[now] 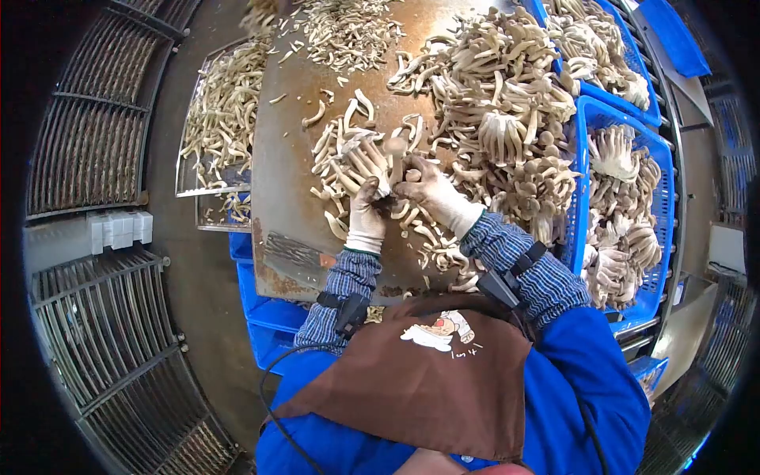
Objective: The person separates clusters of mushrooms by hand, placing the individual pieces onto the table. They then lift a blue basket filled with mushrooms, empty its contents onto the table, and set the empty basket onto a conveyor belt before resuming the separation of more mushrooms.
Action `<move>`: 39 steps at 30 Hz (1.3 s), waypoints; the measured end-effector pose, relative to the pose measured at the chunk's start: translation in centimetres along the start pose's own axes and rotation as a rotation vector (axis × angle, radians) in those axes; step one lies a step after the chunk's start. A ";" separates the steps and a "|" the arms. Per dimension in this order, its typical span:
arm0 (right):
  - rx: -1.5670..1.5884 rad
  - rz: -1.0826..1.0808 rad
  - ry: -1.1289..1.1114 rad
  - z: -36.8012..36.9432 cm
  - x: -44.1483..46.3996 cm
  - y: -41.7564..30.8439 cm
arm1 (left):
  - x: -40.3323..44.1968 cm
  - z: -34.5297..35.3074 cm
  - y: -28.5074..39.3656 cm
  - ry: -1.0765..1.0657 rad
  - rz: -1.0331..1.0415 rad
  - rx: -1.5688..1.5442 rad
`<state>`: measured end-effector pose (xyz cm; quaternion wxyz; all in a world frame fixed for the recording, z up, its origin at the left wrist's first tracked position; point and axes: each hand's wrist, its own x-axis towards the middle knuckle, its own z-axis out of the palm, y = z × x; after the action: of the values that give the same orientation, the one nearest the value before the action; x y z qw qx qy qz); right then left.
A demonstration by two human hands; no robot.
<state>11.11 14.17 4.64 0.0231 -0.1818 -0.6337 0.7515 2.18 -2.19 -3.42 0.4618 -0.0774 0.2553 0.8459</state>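
My left hand [366,215], in a white glove with dark-stained fingers, is closed round the base of a mushroom cluster [366,157] with pale stems. My right hand [432,193], gloved likewise, is closed at the cluster's right side on a mushroom [397,152] with a round tan cap. Whether that mushroom is still joined to the cluster cannot be made out. Both hands are close together above the metal table [279,178]. Loose single mushrooms [336,225] lie around and under them. To the right of my hands rises a big heap of mushroom clusters [507,103].
Blue crates [582,170] of mushroom clusters stand along the right edge. A clear tray [186,170] of single mushrooms is at the left. More small mushrooms [348,36] lie at the far end. Slatted metal racks [119,317] line the left; blue crates [273,313] sit below the table.
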 end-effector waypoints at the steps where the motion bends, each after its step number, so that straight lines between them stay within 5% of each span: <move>1: 0.011 -0.042 0.065 0.1 0.3 0.5 | -1.0 3.7 -0.1 0.071 0.064 -0.029; 6: 0.473 0.069 0.194 -0.7 0.2 0.9 | -0.8 1.6 0.2 0.115 0.181 -0.051; 8: 0.382 0.340 0.096 -1.0 -0.2 -1.2 | -1.5 0.6 0.6 0.004 0.128 -0.066; 9: 0.027 -0.150 -0.013 -1.0 -0.4 -1.0 | -1.4 -0.5 0.7 0.026 0.116 -0.003; 10: -0.144 0.027 -0.208 -2.4 -0.5 -1.8 | -0.6 -1.4 0.1 0.027 0.082 0.053; 11: 0.000 0.016 -0.125 -2.1 0.0 -1.3 | -0.1 -3.8 0.1 -0.043 -0.031 0.080; 13: 0.216 0.028 0.017 -1.0 1.4 -1.6 | -1.2 2.4 0.0 0.063 0.057 0.306; 14: -0.078 0.067 0.104 -1.5 1.2 -2.9 | 1.6 -3.3 0.3 0.035 0.035 0.196; 17: -0.286 0.036 0.204 -0.7 0.9 -2.1 | 0.6 -0.8 1.1 0.137 -0.083 0.092; 18: -0.351 0.042 0.246 -0.3 1.0 -1.4 | 1.5 -4.5 0.8 -0.081 0.305 0.889; 21: -0.292 0.027 0.417 -0.4 0.0 -1.8 | 2.1 -1.4 1.8 0.216 0.016 0.184; 24: -0.256 0.182 0.439 -1.6 -0.5 -2.0 | 3.0 -0.2 1.0 0.169 0.110 0.399; 26: -0.166 0.083 0.326 -1.6 0.7 0.4 | 2.9 -0.1 1.7 0.035 -0.091 0.219; 28: -0.187 -0.062 0.367 -1.4 1.2 0.7 | 3.3 -0.5 1.3 0.098 0.035 0.440; 32: 0.066 0.013 0.297 -2.4 -3.5 -4.2 | 3.2 1.1 1.4 0.265 0.024 0.357; 38: -0.185 0.066 0.570 -0.7 3.0 4.3 | 2.7 1.6 -0.9 0.137 0.015 0.654; 39: -0.046 -0.107 0.632 -0.3 2.4 3.2 | 3.0 0.5 -0.6 0.101 -0.057 0.693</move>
<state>9.60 14.45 0.99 0.2542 -0.3730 -0.6207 0.6410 1.05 0.52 -4.30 0.4707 0.0351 0.5474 0.6910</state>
